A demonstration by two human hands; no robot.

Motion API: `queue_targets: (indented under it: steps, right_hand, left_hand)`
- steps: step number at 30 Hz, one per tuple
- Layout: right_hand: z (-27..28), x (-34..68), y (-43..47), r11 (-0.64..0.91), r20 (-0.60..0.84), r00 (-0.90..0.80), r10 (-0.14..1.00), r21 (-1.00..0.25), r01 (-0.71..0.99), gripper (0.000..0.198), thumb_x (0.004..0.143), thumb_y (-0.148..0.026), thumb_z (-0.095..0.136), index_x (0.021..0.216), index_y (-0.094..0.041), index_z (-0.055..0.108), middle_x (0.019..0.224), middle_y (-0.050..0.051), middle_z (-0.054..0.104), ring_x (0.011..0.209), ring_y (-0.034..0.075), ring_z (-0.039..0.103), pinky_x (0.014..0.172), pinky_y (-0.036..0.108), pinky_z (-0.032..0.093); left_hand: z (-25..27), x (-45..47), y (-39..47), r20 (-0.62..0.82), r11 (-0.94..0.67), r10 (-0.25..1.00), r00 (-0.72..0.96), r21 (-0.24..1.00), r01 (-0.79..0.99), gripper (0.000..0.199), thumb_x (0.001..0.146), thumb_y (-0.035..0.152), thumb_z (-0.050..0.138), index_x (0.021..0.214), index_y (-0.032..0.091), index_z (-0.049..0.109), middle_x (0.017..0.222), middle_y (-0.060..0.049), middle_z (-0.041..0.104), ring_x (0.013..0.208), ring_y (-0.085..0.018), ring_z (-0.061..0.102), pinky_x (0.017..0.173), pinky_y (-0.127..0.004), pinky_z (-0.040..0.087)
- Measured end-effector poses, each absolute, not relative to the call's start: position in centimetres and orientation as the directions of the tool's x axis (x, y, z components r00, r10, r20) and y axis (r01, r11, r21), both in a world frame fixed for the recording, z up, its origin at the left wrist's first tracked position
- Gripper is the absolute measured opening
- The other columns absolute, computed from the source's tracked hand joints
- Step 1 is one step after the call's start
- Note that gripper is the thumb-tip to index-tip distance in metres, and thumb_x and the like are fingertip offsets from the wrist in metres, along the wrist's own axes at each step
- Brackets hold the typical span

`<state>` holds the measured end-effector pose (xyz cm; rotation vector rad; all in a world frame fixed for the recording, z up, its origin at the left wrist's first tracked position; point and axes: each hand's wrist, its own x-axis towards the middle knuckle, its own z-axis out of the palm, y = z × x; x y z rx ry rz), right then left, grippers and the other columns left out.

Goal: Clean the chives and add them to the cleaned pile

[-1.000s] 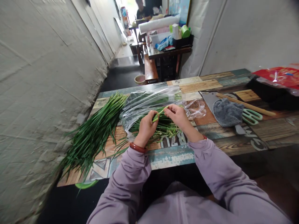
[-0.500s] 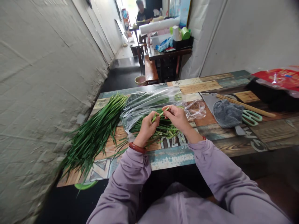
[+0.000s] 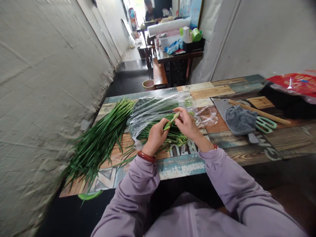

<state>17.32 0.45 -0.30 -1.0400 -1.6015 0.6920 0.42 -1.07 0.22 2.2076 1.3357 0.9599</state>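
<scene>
A few green chive stalks (image 3: 172,120) run between my two hands above the table. My left hand (image 3: 157,134) is closed around their lower part, and my right hand (image 3: 186,123) pinches the pale upper end with thumb and fingertips. Beneath the hands, more chives (image 3: 179,138) lie loose, partly inside a clear plastic bag (image 3: 145,110). To the left rests a large pile of long chives (image 3: 103,138), its pale ends pointing away and its dark leaves hanging toward the near left table corner.
On the right lie a cleaver (image 3: 218,104), a grey cloth (image 3: 239,120), wooden sticks (image 3: 259,112) and green-handled scissors (image 3: 266,124). Beyond is a red package (image 3: 293,84). A wall (image 3: 44,82) borders the left. Farther back stand a bench (image 3: 159,72), a cluttered table (image 3: 170,59) and a seated person (image 3: 150,14).
Both hands have shifted slightly. The right fingers have risen and spread a little at the stalk's upper end, and the stalks show more clearly between the hands.
</scene>
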Motion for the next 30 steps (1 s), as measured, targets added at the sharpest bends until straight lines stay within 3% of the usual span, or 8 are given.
queue_targets:
  steps: [6,10,12,15,17,20,25,30]
  right_hand:
    - [-0.5,17.4,0.6,0.431,0.487,0.074,0.871,-0.826,0.364,0.036,0.073,-0.014,0.05,0.108,-0.02,0.05,0.074,-0.003,0.059,0.063,0.013,0.054,0.067,0.027,0.045]
    - [-0.4,18.5,1.1,0.372,0.458,0.177,0.871,-0.85,0.372,0.025,0.079,-0.019,0.051,0.103,-0.02,0.058,0.075,-0.002,0.062,0.064,0.013,0.056,0.067,0.027,0.046]
    - [-0.3,18.8,1.2,0.347,0.408,0.126,0.904,-0.874,0.34,0.019,0.082,-0.024,0.053,0.096,-0.02,0.064,0.077,0.0,0.066,0.064,0.014,0.058,0.065,0.027,0.047]
    - [0.0,18.7,0.9,0.383,0.37,-0.102,0.923,-0.868,0.316,0.018,0.085,-0.03,0.057,0.088,-0.02,0.072,0.076,0.002,0.07,0.066,0.015,0.062,0.065,0.029,0.049]
    - [0.1,18.1,0.5,0.496,0.445,-0.225,0.867,-0.812,0.306,0.017,0.085,-0.032,0.062,0.084,-0.02,0.073,0.083,0.005,0.073,0.078,0.018,0.067,0.076,0.033,0.052]
    - [0.0,17.2,0.0,0.589,0.539,-0.238,0.808,-0.754,0.29,0.013,0.083,-0.032,0.066,0.086,-0.021,0.074,0.094,0.007,0.074,0.092,0.02,0.067,0.087,0.037,0.052]
    - [-0.5,16.3,-0.3,0.474,0.469,-0.085,0.879,-0.84,0.265,0.012,0.082,-0.031,0.065,0.081,-0.02,0.071,0.08,0.003,0.07,0.071,0.015,0.063,0.066,0.029,0.052]
    - [-0.9,16.4,0.1,0.289,0.292,0.007,0.956,-0.949,0.128,0.021,0.084,-0.04,0.061,0.082,-0.02,0.064,0.069,0.0,0.067,0.062,0.013,0.062,0.061,0.027,0.053]
  left_hand:
    - [0.4,0.5,-1.2,0.337,-0.463,0.886,0.318,0.617,0.636,0.012,0.093,0.026,0.047,0.091,0.021,0.058,0.075,0.0,0.059,0.069,-0.015,0.053,0.065,-0.025,0.035]
    - [0.9,0.3,-1.1,0.361,-0.441,0.897,0.255,0.694,0.569,0.019,0.095,0.031,0.045,0.083,0.02,0.055,0.068,0.003,0.054,0.065,-0.013,0.049,0.063,-0.024,0.035]
    - [1.0,0.1,-1.0,0.349,-0.411,0.911,0.219,0.742,0.53,0.02,0.096,0.033,0.044,0.084,0.02,0.054,0.064,0.004,0.051,0.062,-0.012,0.047,0.062,-0.023,0.035]
    - [1.1,-0.2,-0.9,0.328,-0.368,0.93,0.167,0.812,0.453,0.021,0.096,0.036,0.045,0.086,0.02,0.054,0.061,0.005,0.05,0.058,-0.011,0.045,0.06,-0.023,0.036]
    - [1.0,-0.3,-0.8,0.326,-0.356,0.934,0.143,0.842,0.406,0.023,0.096,0.038,0.046,0.086,0.019,0.054,0.06,0.006,0.05,0.056,-0.01,0.045,0.06,-0.023,0.036]
    - [1.0,-0.4,-0.8,0.341,-0.371,0.929,0.146,0.847,0.38,0.025,0.097,0.04,0.045,0.084,0.019,0.053,0.061,0.005,0.051,0.057,-0.01,0.046,0.061,-0.023,0.038]
    - [1.1,0.0,-1.1,0.321,-0.38,0.924,0.206,0.827,0.415,0.025,0.096,0.039,0.047,0.082,0.02,0.054,0.062,0.005,0.055,0.057,-0.01,0.049,0.06,-0.023,0.039]
    - [0.9,0.1,-1.0,0.271,-0.325,0.944,0.19,0.87,0.371,0.02,0.095,0.038,0.049,0.09,0.02,0.055,0.068,0.003,0.064,0.054,-0.01,0.054,0.058,-0.023,0.042]
